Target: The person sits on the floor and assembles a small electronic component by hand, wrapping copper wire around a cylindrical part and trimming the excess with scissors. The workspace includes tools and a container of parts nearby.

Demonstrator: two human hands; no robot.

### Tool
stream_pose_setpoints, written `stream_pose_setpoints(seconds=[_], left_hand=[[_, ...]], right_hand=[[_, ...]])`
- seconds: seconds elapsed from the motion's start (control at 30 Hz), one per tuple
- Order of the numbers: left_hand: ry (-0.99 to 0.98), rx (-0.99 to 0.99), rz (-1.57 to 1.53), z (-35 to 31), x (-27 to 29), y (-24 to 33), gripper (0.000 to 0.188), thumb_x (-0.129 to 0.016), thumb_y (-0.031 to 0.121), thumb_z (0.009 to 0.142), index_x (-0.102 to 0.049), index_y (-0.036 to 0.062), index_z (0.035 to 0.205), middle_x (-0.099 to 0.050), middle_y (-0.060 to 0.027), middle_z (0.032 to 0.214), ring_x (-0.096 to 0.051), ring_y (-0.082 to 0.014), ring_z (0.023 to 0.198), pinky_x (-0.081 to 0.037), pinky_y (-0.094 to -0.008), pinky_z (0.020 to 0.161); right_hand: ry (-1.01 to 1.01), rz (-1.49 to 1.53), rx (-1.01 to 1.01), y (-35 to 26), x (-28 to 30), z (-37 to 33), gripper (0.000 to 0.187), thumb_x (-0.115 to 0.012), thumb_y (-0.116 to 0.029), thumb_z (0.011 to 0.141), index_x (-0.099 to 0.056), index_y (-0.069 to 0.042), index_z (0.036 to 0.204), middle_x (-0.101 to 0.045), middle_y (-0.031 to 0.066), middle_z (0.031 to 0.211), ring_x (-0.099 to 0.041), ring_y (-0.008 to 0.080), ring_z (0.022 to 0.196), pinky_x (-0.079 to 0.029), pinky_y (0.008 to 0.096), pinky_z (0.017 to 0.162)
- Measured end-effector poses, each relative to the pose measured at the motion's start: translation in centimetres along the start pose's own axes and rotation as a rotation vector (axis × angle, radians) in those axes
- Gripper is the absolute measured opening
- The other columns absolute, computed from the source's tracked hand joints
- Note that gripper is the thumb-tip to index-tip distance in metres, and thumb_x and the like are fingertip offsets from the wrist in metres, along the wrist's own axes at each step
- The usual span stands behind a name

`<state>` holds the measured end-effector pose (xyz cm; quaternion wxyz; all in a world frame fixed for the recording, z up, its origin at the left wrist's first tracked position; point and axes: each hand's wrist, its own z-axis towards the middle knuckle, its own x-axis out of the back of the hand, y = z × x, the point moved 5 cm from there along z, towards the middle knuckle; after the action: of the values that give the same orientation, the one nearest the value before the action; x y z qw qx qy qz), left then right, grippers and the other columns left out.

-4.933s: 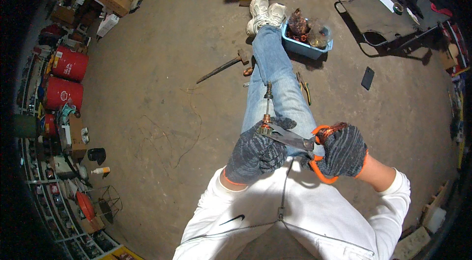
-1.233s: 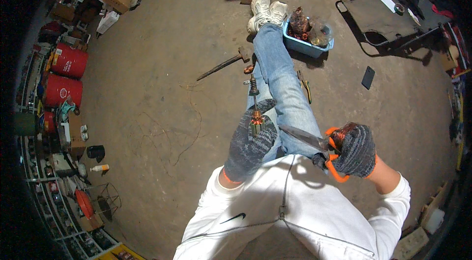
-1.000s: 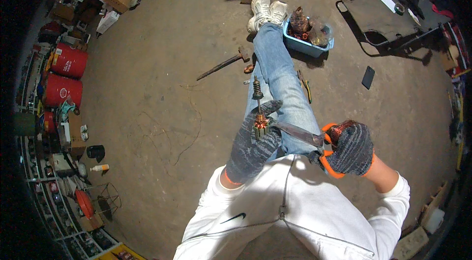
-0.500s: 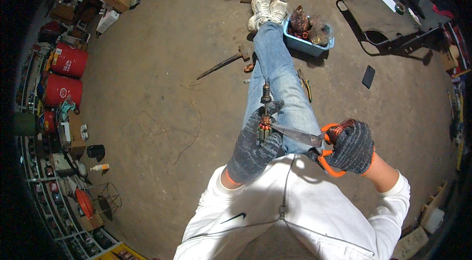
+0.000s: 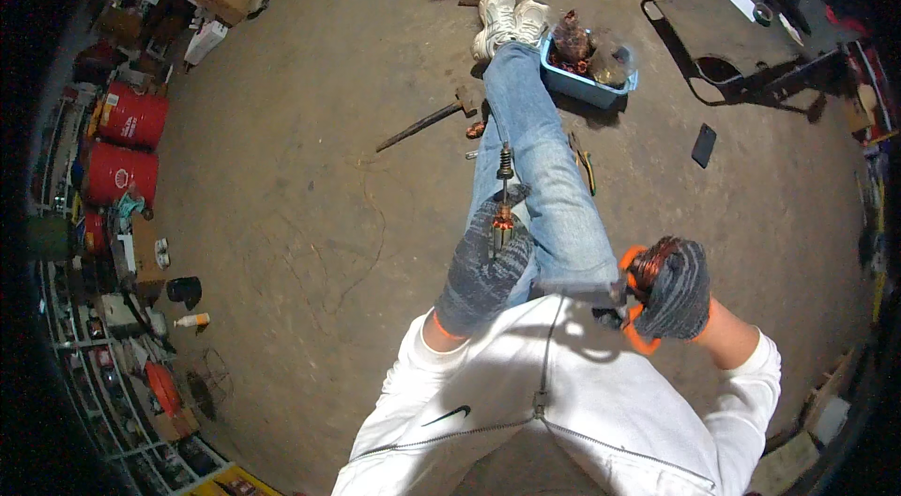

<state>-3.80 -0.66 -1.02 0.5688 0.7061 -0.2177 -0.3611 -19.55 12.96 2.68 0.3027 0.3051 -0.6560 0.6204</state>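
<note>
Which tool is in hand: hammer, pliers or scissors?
The orange-handled scissors, held in the right hand; the hammer and yellow-handled pliers lie on the floor.

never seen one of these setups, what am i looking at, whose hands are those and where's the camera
There's no robot here, only someone working by hand. The view comes from a wide fisheye camera, the left of a pair worn on the head, looking down, so straight edges bend near the rim. The grey-gloved left hand holds a copper-wound motor armature. The grey-gloved right hand holds orange-handled scissors, partly blurred, and a bundle of copper-coloured wire. On the floor, a hammer lies left of the legs; pliers and a phone lie to their right. A blue tub of copper-coloured scrap stands beside the shoes.
</note>
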Motion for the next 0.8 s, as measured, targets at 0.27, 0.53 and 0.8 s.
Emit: stream_pose_setpoints(seconds=[0.27, 0.53, 0.8], left_hand=[[-0.093, 0.156, -0.589, 0.3, -0.6, -0.8, 0.041, -0.036, 0.018, 0.096, -0.036, -0.0067, 0.129, -0.05, 0.003, 0.072, -0.044, -0.0042, 0.058, -0.037, -0.016, 0.052], [-0.081, 0.128, -0.207, 0.3, -0.7, -0.6, 0.062, -0.06, 0.025, 0.087, -0.032, -0.0042, 0.133, -0.053, -0.0002, 0.082, -0.049, -0.0065, 0.07, -0.042, -0.0201, 0.062], [-0.179, 0.223, -0.224, -0.1, -1.6, -0.4, 0.071, -0.065, 0.017, 0.083, -0.025, 0.0066, 0.14, -0.054, -0.0025, 0.088, -0.05, -0.0093, 0.076, -0.045, -0.0242, 0.068]], right_hand=[[0.267, -0.015, -0.667, 11.9, -3.7, -1.8, 0.035, -0.063, -0.035, 0.073, -0.056, -0.001, 0.068, -0.053, 0.0169, 0.058, -0.049, 0.0332, 0.054, -0.042, 0.0387, 0.056], [0.077, -0.183, -1.258, 29.8, -17.2, -8.9, 0.051, -0.058, -0.045, 0.072, -0.062, -0.002, 0.098, -0.06, 0.0224, 0.103, -0.059, 0.0344, 0.098, -0.046, 0.0425, 0.082], [0.223, -0.223, -1.069, 30.4, -16.7, -7.7, 0.037, -0.053, -0.036, 0.077, -0.063, -0.002, 0.088, -0.062, 0.0203, 0.093, -0.06, 0.0344, 0.09, -0.046, 0.0433, 0.077]])
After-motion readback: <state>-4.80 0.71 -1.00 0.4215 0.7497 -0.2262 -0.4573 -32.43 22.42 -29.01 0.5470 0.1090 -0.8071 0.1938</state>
